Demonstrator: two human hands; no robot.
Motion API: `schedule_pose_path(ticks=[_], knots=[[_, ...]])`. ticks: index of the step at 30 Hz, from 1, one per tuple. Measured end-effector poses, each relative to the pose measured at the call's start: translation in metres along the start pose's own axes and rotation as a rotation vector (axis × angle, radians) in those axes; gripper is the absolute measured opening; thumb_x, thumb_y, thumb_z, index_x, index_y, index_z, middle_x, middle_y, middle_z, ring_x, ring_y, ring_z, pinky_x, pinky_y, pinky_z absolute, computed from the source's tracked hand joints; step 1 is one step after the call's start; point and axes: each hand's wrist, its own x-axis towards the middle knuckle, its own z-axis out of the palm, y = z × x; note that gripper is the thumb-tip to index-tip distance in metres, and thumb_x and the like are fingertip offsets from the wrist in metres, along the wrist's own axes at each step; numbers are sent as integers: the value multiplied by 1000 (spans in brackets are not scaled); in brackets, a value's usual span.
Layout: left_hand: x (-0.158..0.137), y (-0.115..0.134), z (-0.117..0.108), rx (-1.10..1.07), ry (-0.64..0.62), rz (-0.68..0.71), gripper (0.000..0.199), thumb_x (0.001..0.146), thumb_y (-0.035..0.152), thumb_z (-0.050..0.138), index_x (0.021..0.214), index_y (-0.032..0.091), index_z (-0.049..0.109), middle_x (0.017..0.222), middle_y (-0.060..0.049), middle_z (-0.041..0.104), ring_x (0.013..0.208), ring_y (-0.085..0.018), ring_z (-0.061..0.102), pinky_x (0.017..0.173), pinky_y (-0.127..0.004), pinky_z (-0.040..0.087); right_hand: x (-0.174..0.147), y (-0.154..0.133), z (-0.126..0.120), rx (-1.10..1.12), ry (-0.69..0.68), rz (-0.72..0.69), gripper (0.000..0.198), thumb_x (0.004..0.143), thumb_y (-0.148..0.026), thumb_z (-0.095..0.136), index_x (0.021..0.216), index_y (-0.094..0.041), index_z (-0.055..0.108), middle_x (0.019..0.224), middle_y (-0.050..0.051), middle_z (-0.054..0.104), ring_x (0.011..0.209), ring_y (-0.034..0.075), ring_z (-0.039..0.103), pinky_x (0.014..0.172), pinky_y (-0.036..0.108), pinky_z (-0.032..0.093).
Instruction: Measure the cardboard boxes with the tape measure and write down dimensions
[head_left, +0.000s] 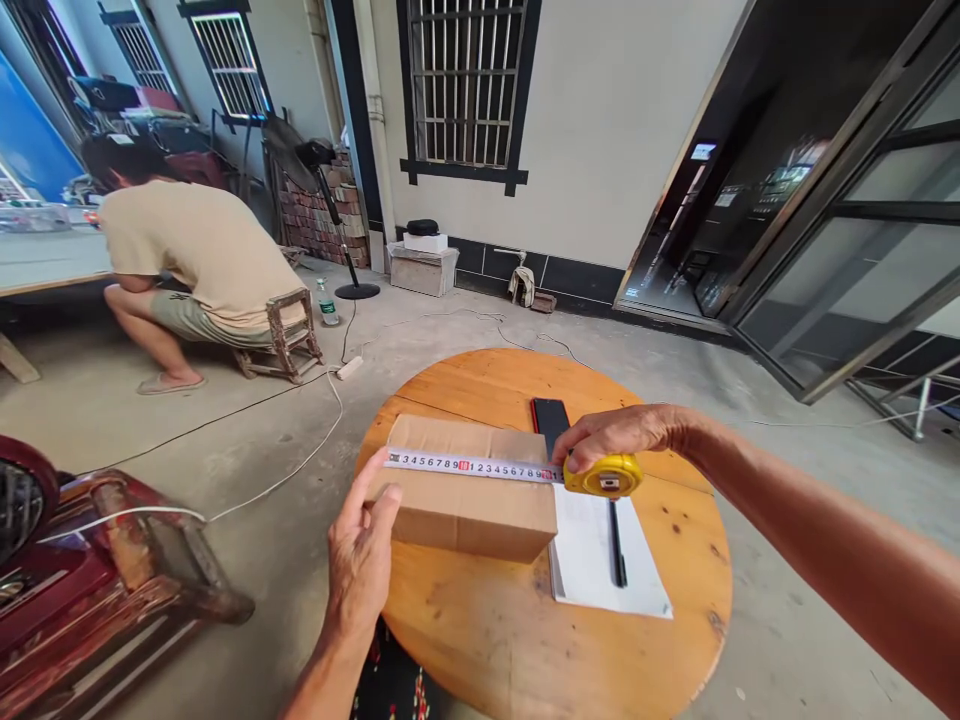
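A closed brown cardboard box [465,515] lies on the round wooden table [480,640]. The blade of a yellow tape measure [611,472] is pulled out along the box's top, from its left end to past its right edge. My right hand [611,435] grips the tape case from above, just beyond the box's right end. At the left end, my left hand [364,540] holds the box, thumb on its near side and fingers by the blade's tip. White paper sheets [585,560] with a black pen [618,545] on them lie right of the box. Behind the case, a dark phone [551,418] is partly covered.
A co-worker [202,250] sits bent over on a small wooden chair [289,340] at the left. A standing fan [330,190], a water bottle [327,303] and cables are on the floor. A red machine [45,560] on a wooden frame stands near left.
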Motion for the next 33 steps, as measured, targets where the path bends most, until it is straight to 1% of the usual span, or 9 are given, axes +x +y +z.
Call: schedule_pose_path(ticks=[7,11,14,17,20,22,26,30,33], knots=[[0,-9,3,-91,4,16,58,87,46,57,141,27,46,128,-5,62,113,-25,59,97,-35,46,-11,-2,-2,32,48,-9,37,72,-39,61,99,-17,71,85,3,68,72,16,60,61,25,46],[-1,-10,3,-94,4,69,52,89,48,56,135,27,52,144,-5,49,129,-26,47,105,-33,40,-36,3,15,59,201,-70,36,76,-41,63,104,-21,70,100,4,67,88,20,63,72,27,49],[0,-10,-3,-136,-78,151,39,89,47,54,120,25,64,147,-5,46,136,-26,40,107,-34,39,-50,7,60,416,214,-129,41,82,-47,58,114,-22,62,96,5,67,83,20,65,70,28,51],[2,-12,-13,-157,-222,167,43,84,43,62,122,25,62,148,-6,44,137,-28,38,108,-38,38,-48,8,124,878,162,-121,47,82,-57,56,114,-22,54,86,4,67,73,20,69,67,31,53],[4,-14,-19,-87,-276,196,48,82,36,64,129,27,57,148,-5,43,137,-28,39,111,-40,35,-25,15,178,1099,227,-80,51,71,-61,65,102,-23,54,77,2,67,70,19,69,72,34,54],[3,-14,-19,-34,-239,225,46,83,33,62,128,27,57,147,-5,45,135,-27,41,113,-40,33,-5,24,198,1127,285,-101,48,61,-55,75,89,-21,55,71,2,66,69,18,67,76,34,53],[-6,-9,-9,61,-153,274,41,84,32,61,125,26,59,141,-5,51,133,-24,44,112,-38,34,15,25,209,1135,357,-92,42,61,-51,74,80,-21,53,66,0,63,66,18,65,78,36,53],[-18,-5,1,116,-85,329,39,86,31,60,124,25,60,139,-6,52,130,-23,47,111,-36,37,-2,-9,208,1163,360,-126,51,69,-67,66,88,-22,53,76,1,62,69,20,65,69,36,55],[-23,-6,6,139,-53,348,39,87,31,59,125,25,59,138,-6,52,129,-23,48,109,-37,38,-17,-35,206,1112,422,-69,53,71,-69,65,89,-19,58,81,4,62,80,22,64,74,34,54]])
